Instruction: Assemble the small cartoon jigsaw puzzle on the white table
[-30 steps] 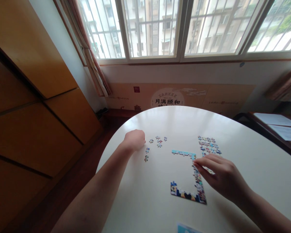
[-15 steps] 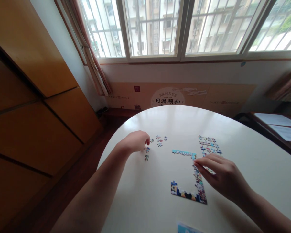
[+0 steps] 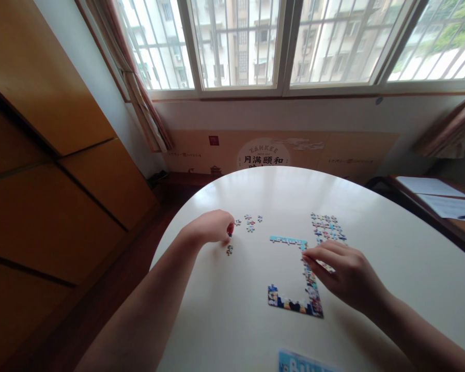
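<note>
My left hand (image 3: 214,226) pinches a small dark-blue puzzle piece (image 3: 230,235) at the left of the table, thumb and forefinger mostly covering it. Just below it lies another loose piece (image 3: 230,250); several more pieces (image 3: 250,222) are scattered to its right. My right hand (image 3: 343,266) has its fingertips pinched on a puzzle piece at the right side of the partly joined puzzle border (image 3: 294,306), just under its light-blue top corner. Whether that piece is joined to the border I cannot tell. The border is open on its left side.
Rows of loose pieces (image 3: 327,225) lie behind my right hand, partly hidden by it. A blue printed sheet or box (image 3: 300,362) is at the near edge of view. The round white table (image 3: 225,320) stands before a window; papers (image 3: 432,187) lie on a side desk.
My left hand has come down slightly onto the upper of the two dark pieces and closed on it. My right hand stays at the border. The whole view has shifted a little.
</note>
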